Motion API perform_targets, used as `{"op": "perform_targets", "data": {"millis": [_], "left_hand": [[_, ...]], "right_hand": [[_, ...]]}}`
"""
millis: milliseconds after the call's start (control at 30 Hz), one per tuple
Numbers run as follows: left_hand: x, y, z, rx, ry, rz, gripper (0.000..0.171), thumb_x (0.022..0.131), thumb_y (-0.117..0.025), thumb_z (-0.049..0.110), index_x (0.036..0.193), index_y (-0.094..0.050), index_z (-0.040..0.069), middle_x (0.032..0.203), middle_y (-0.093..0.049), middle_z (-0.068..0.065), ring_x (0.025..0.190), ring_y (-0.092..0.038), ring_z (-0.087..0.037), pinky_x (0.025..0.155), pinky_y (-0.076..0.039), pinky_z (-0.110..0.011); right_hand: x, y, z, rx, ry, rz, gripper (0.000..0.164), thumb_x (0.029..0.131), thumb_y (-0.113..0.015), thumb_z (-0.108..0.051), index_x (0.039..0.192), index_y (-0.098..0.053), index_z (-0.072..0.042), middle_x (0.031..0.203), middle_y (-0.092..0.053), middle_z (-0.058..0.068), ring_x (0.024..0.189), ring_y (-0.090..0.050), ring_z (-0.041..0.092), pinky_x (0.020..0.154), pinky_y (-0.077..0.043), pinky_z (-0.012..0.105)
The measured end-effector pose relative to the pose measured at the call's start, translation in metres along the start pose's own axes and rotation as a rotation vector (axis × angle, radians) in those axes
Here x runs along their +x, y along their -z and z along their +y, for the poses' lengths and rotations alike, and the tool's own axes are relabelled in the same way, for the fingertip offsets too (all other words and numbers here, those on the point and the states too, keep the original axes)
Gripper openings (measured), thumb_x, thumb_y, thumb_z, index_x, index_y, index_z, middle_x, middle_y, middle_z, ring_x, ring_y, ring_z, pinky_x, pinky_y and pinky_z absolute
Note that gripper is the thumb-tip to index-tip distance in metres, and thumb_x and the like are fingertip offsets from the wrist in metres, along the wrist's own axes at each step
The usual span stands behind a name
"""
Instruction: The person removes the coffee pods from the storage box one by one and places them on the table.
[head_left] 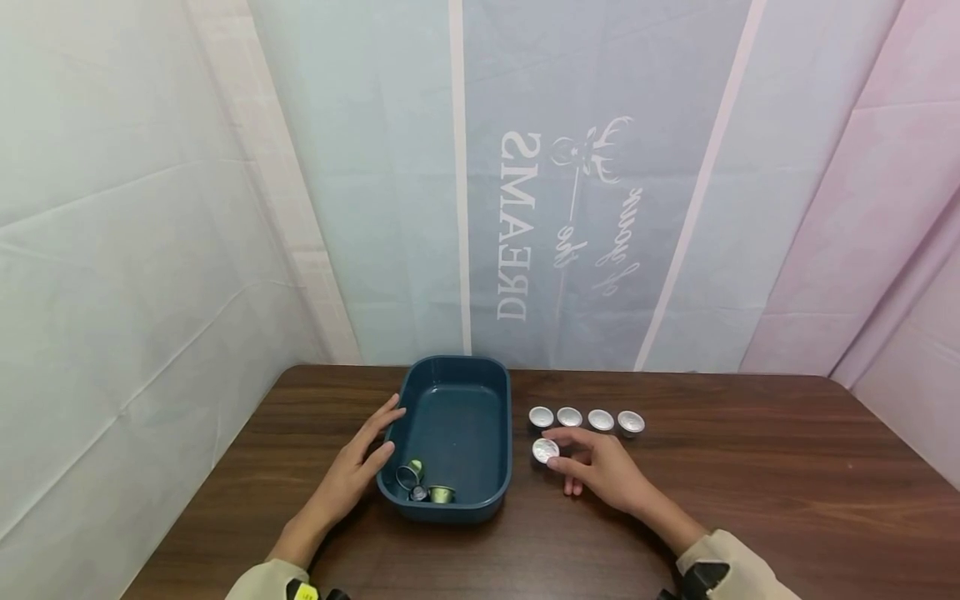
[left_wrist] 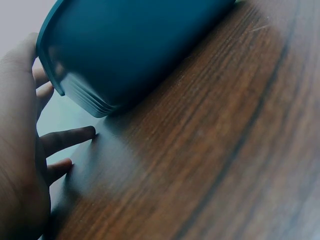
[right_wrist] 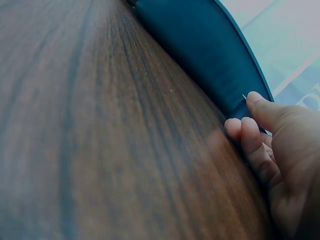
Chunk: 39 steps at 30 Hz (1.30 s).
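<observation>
On the table stands a dark blue plastic bin point(head_left: 452, 433). My left hand point(head_left: 347, 479) rests along its left rim, fingers extended and spread; in the left wrist view those fingers lie beside the bin's end. Just right of the bin, my right hand point(head_left: 609, 477) pinches a coffee capsule point(head_left: 545, 452) between thumb and forefinger, its silver foil lid facing up. That capsule is mostly hidden behind the thumb in the right wrist view. Inside the bin, at its near left corner, lie a tipped capsule point(head_left: 408, 476), a dark capsule point(head_left: 418, 493) and a green capsule point(head_left: 442, 494).
Several foil-topped capsules point(head_left: 570, 417) form a row behind my right hand, lids up. The brown wood table point(head_left: 750, 483) extends to the right. A printed curtain point(head_left: 390, 208) hangs right behind its far edge, with pale cloth at both sides.
</observation>
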<state>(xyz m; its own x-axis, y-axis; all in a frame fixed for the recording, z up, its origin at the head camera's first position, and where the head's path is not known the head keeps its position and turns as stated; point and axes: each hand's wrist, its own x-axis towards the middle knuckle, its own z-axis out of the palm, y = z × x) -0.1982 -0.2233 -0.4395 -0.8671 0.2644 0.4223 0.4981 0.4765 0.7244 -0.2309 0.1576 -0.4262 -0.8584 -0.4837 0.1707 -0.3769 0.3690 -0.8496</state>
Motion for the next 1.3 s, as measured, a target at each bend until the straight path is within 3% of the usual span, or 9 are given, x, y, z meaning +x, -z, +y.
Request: {"op": "perform_targets", "data": {"millis": [167, 233, 600, 767, 833, 933, 1100, 1300], "left_hand": [[-0.001, 0.000, -0.007, -0.003, -0.006, 0.003, 0.048, 0.100, -0.049, 0.010, 0.146, -0.039, 0.018, 0.156, -0.024, 0.002, 0.141, -0.025, -0.022, 0.107, -0.026, -0.028], [-0.001, 0.000, -0.007, -0.015, -0.014, 0.003, 0.048, 0.100, -0.049, 0.011, 0.146, -0.039, 0.018, 0.156, -0.024, 0.002, 0.141, -0.025, -0.022, 0.106, -0.024, -0.021], [-0.001, 0.000, -0.004, -0.012, -0.022, 0.007, 0.048, 0.099, -0.048, 0.007, 0.146, -0.040, 0.013, 0.156, -0.024, -0.002, 0.141, -0.025, -0.025, 0.104, -0.024, -0.016], [-0.001, 0.004, 0.020, -0.023, -0.018, 0.008, 0.045, 0.098, -0.047, 0.003, 0.143, -0.041, 0.007, 0.155, -0.026, -0.011, 0.140, -0.025, -0.032, 0.103, -0.023, -0.014], [-0.001, 0.006, 0.028, -0.018, -0.028, 0.006, 0.046, 0.098, -0.047, 0.002, 0.143, -0.042, 0.006, 0.154, -0.027, -0.015, 0.138, -0.027, -0.036, 0.103, -0.025, -0.016], [-0.001, 0.007, 0.033, -0.018, -0.022, 0.004, 0.045, 0.098, -0.047, 0.002, 0.142, -0.042, 0.006, 0.153, -0.027, -0.016, 0.138, -0.027, -0.038, 0.103, -0.024, -0.015], [-0.001, 0.003, 0.015, -0.010, -0.002, 0.006, 0.045, 0.099, -0.048, 0.006, 0.144, -0.041, 0.009, 0.155, -0.026, -0.009, 0.140, -0.025, -0.030, 0.104, -0.023, -0.016], [0.000, 0.001, -0.004, 0.002, 0.006, -0.001, 0.047, 0.100, -0.048, 0.012, 0.146, -0.040, 0.019, 0.156, -0.023, 0.003, 0.141, -0.025, -0.021, 0.107, -0.027, -0.047]], "right_hand": [[-0.003, 0.002, -0.019, 0.011, 0.000, -0.002, 0.036, 0.090, -0.067, -0.011, 0.123, -0.059, 0.001, 0.069, -0.065, 0.012, 0.051, -0.061, 0.024, 0.049, -0.051, 0.034], [-0.004, 0.002, -0.021, 0.013, -0.001, 0.000, 0.036, 0.090, -0.067, -0.012, 0.123, -0.060, 0.000, 0.067, -0.064, 0.012, 0.050, -0.061, 0.024, 0.049, -0.051, 0.034], [-0.007, 0.001, -0.020, 0.051, 0.014, 0.025, 0.037, 0.089, -0.068, -0.011, 0.123, -0.059, 0.002, 0.103, -0.065, 0.014, 0.053, -0.063, 0.024, 0.049, -0.052, 0.035], [-0.009, 0.002, -0.019, 0.061, 0.015, 0.045, 0.037, 0.089, -0.068, -0.010, 0.123, -0.058, 0.003, 0.096, -0.066, 0.017, 0.056, -0.063, 0.024, 0.049, -0.052, 0.035], [-0.009, 0.003, -0.016, 0.056, 0.009, 0.056, 0.037, 0.090, -0.068, -0.011, 0.123, -0.058, 0.002, 0.090, -0.065, 0.017, 0.057, -0.063, 0.024, 0.049, -0.052, 0.035], [-0.008, 0.002, -0.006, 0.043, -0.001, 0.079, 0.037, 0.090, -0.067, -0.013, 0.124, -0.058, -0.001, 0.095, -0.066, 0.015, 0.059, -0.063, 0.023, 0.049, -0.051, 0.035], [-0.005, 0.003, 0.006, 0.038, -0.002, 0.117, 0.037, 0.090, -0.068, -0.021, 0.123, -0.058, -0.008, 0.109, -0.063, 0.009, 0.062, -0.064, 0.020, 0.050, -0.051, 0.033], [-0.003, 0.005, 0.001, 0.082, 0.057, 0.146, 0.038, 0.089, -0.069, -0.026, 0.121, -0.059, -0.007, 0.109, -0.062, 0.011, 0.062, -0.063, 0.022, 0.047, -0.050, 0.034]]}}
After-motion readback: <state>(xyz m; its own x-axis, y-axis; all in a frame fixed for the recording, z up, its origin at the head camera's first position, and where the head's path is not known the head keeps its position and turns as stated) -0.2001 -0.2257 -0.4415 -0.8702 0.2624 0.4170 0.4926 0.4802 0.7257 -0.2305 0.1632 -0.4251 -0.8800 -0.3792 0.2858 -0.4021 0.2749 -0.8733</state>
